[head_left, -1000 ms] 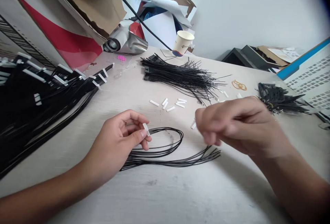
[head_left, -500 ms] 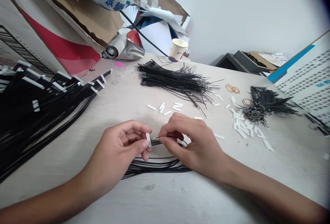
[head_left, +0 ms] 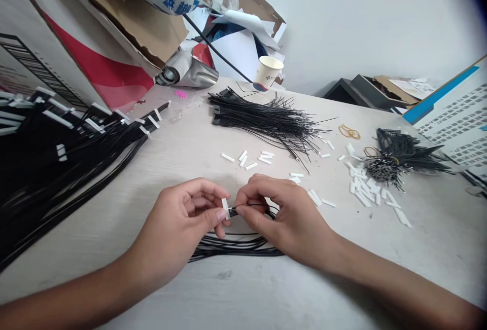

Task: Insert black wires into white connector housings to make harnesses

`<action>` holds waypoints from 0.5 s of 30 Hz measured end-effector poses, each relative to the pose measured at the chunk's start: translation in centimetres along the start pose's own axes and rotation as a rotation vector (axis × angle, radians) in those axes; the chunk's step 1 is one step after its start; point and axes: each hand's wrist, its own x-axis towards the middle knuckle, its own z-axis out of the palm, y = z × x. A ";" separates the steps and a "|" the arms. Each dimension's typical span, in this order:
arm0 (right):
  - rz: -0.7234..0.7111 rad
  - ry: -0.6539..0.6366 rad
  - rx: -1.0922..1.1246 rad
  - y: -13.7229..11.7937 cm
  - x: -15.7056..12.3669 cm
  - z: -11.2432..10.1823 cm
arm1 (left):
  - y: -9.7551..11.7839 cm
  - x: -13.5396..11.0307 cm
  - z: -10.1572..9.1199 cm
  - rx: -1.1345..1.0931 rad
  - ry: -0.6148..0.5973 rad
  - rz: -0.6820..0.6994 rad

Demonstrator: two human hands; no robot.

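My left hand (head_left: 177,221) pinches a small white plastic connector housing (head_left: 225,209) between thumb and fingers. My right hand (head_left: 283,221) grips the stripped ends of thin black wires (head_left: 243,210), holding them against the housing's side. The wires' tips are hidden inside my fingers. The rest of this looped wire bundle (head_left: 236,247) lies on the pale table (head_left: 243,289) below both hands.
Bunched black wires with white connectors (head_left: 57,160) cover the left side. Behind my hands lie a black wire pile (head_left: 266,119), loose white housings (head_left: 361,188), a smaller wire bunch (head_left: 395,155), rubber bands (head_left: 349,132) and a paper cup (head_left: 268,72).
My right hand has come left from above the table and taken hold of the wires. Both hands now meet at the white housing, and the wire ends sit closer to it.
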 end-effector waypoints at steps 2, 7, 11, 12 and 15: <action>0.049 -0.017 0.047 -0.1 0.0 0.0 | 0.0 0.0 0.0 -0.006 -0.004 0.000; 0.191 -0.078 0.206 0.0 0.1 0.1 | 0.0 0.0 0.1 -0.022 0.002 -0.001; 0.270 -0.099 0.294 0.2 0.1 0.4 | 0.1 -0.1 0.2 -0.036 0.012 0.003; 0.281 -0.101 0.304 0.3 0.1 0.4 | 0.2 -0.1 0.3 -0.041 0.019 0.005; 0.311 -0.116 0.342 0.4 -0.2 0.7 | 0.2 -0.1 0.4 -0.053 0.044 0.009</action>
